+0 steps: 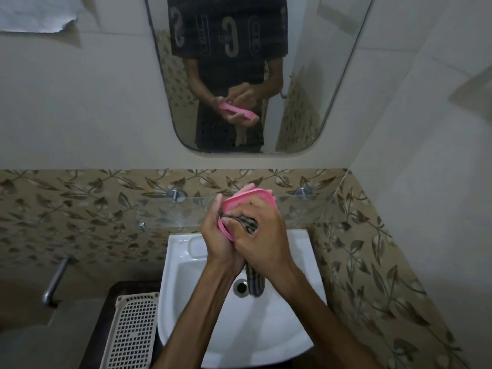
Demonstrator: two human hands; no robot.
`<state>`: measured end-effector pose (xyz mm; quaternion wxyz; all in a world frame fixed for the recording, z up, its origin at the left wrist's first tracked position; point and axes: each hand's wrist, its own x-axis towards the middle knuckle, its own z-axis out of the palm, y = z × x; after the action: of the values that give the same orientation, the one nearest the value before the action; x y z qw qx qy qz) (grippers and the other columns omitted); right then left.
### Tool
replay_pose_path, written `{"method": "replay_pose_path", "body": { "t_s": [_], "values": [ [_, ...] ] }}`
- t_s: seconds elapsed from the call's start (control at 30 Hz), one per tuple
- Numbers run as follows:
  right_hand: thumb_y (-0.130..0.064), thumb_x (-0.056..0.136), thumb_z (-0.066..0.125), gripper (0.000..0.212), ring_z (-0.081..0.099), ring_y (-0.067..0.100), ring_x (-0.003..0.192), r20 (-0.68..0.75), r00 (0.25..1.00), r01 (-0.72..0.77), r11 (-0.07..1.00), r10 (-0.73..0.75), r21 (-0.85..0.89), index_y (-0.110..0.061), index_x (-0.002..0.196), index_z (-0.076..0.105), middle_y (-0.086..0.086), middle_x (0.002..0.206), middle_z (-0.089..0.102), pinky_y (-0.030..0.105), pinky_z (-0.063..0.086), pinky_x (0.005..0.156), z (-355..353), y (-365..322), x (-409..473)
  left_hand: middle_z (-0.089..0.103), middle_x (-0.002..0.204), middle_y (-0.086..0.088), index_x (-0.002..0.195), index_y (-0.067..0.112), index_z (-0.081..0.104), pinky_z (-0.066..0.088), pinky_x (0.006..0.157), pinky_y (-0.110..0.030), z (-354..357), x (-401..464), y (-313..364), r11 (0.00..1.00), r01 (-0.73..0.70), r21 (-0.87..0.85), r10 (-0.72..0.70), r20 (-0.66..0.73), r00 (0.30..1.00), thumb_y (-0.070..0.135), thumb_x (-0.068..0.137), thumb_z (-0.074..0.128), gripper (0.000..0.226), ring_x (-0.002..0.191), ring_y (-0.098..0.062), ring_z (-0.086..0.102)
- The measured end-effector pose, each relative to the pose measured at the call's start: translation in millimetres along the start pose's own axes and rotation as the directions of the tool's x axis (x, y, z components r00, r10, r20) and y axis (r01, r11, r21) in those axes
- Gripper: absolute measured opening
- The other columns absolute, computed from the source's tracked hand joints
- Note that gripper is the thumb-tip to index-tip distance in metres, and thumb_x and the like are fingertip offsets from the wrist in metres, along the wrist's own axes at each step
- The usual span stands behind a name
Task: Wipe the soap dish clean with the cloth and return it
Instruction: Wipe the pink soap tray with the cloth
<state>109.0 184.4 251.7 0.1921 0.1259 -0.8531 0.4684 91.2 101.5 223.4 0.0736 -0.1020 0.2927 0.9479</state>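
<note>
A pink oval soap dish (241,198) is held tilted above the white sink (186,275), in front of the glass shelf (159,211). My left hand (217,235) grips its left rim from below, fingers curled round the edge. My right hand (262,227) holds a dark striped cloth (249,224) bunched inside the dish and presses it against the inner surface. The cloth's loose end (255,283) hangs down below my hands over the drain. Most of the dish's inside is hidden by my right hand.
A mirror (306,89) on the tiled wall reflects the person holding the dish. A beige perforated basket (133,331) stands on a dark surface left of the sink. A metal tap (54,282) juts from the left wall. The drain (241,286) lies in the basin.
</note>
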Motion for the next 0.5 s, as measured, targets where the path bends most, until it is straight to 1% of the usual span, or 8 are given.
{"method": "replay_pose_path", "body": {
  "t_s": [0.03, 0.1, 0.13, 0.2, 0.27, 0.37, 0.43, 0.5],
  "values": [
    [-0.015, 0.082, 0.079, 0.01, 0.066, 0.007, 0.087, -0.018, 0.999, 0.032, 0.999, -0.033, -0.043, -0.019, 0.09, 0.081, -0.005, 0.093, 0.074, 0.031, 0.057, 0.081, 3, -3, 3, 0.054, 0.148, -0.03, 0.145, -0.002, 0.056, 0.035, 0.123, -0.05, -1, -1, 0, 1.0, -0.004, -0.01, 0.004, -0.011, 1.0, 0.051, 0.103, 0.039, 0.07, 0.138, -0.041, 0.053],
    [-0.015, 0.082, 0.079, 0.012, 0.066, 0.009, 0.089, -0.07, 0.994, 0.07, 0.989, -0.08, -0.132, -0.02, 0.092, 0.081, -0.004, 0.095, 0.074, 0.028, 0.057, 0.08, 7, -4, 9, 0.061, 0.141, -0.027, 0.139, -0.002, 0.063, 0.047, 0.114, -0.043, -1, -1, 3, 0.999, -0.043, -0.015, 0.043, -0.016, 0.999, 0.05, 0.104, 0.04, 0.066, 0.128, -0.035, 0.062],
    [-0.015, 0.082, 0.079, 0.014, 0.066, 0.01, 0.089, -0.104, 0.991, 0.062, 0.985, -0.079, -0.159, -0.021, 0.094, 0.081, -0.004, 0.097, 0.074, 0.028, 0.057, 0.079, 7, -2, 12, 0.064, 0.137, -0.028, 0.135, -0.002, 0.066, 0.053, 0.107, -0.041, 0, -2, 4, 0.998, -0.059, -0.021, 0.059, -0.02, 0.998, 0.049, 0.104, 0.044, 0.064, 0.123, -0.033, 0.066],
    [-0.015, 0.083, 0.079, 0.014, 0.065, 0.009, 0.088, -0.164, 0.986, 0.0, 0.986, -0.028, -0.166, -0.021, 0.096, 0.08, -0.004, 0.099, 0.072, 0.028, 0.059, 0.076, 3, 4, 14, 0.07, 0.126, -0.026, 0.128, -0.001, 0.071, 0.061, 0.092, -0.037, -1, -2, 6, 0.998, -0.065, -0.023, 0.064, -0.037, 0.997, 0.048, 0.098, 0.053, 0.061, 0.111, -0.031, 0.072],
    [-0.016, 0.084, 0.079, 0.014, 0.064, 0.006, 0.088, -0.114, 0.993, -0.021, 0.991, 0.006, -0.129, -0.023, 0.096, 0.078, -0.007, 0.1, 0.071, 0.028, 0.059, 0.078, 2, 7, 6, 0.073, 0.118, -0.024, 0.126, -0.001, 0.072, 0.063, 0.083, -0.036, -4, -2, 8, 0.997, -0.077, -0.002, 0.076, -0.044, 0.996, 0.051, 0.095, 0.054, 0.063, 0.101, -0.029, 0.075],
    [-0.015, 0.082, 0.08, 0.014, 0.065, 0.002, 0.088, 0.026, 0.999, 0.021, 0.999, -0.02, -0.039, -0.022, 0.095, 0.079, -0.009, 0.099, 0.072, 0.027, 0.058, 0.079, -2, 6, -4, 0.068, 0.127, -0.031, 0.136, -0.003, 0.064, 0.063, 0.087, -0.04, -5, -1, 11, 0.998, -0.059, 0.03, 0.06, -0.027, 0.998, 0.054, 0.098, 0.047, 0.071, 0.107, -0.034, 0.073],
    [-0.013, 0.081, 0.083, 0.015, 0.068, 0.004, 0.088, 0.041, 0.999, 0.008, 1.0, -0.008, 0.005, -0.018, 0.095, 0.081, -0.006, 0.097, 0.075, 0.03, 0.059, 0.08, -6, 8, 0, 0.064, 0.134, -0.034, 0.137, -0.004, 0.063, 0.061, 0.095, -0.043, -5, -2, 10, 0.999, -0.043, 0.027, 0.043, -0.009, 0.999, 0.054, 0.101, 0.044, 0.071, 0.115, -0.039, 0.07],
    [-0.012, 0.081, 0.083, 0.015, 0.069, 0.004, 0.088, 0.027, 1.0, 0.001, 1.0, -0.002, 0.025, -0.019, 0.095, 0.081, -0.006, 0.096, 0.076, 0.031, 0.06, 0.08, -7, 8, -1, 0.062, 0.137, -0.035, 0.138, -0.003, 0.063, 0.059, 0.099, -0.044, -7, 1, 9, 0.997, -0.047, 0.053, 0.046, 0.027, 0.999, 0.054, 0.102, 0.041, 0.07, 0.118, -0.039, 0.067]
  ]
}}
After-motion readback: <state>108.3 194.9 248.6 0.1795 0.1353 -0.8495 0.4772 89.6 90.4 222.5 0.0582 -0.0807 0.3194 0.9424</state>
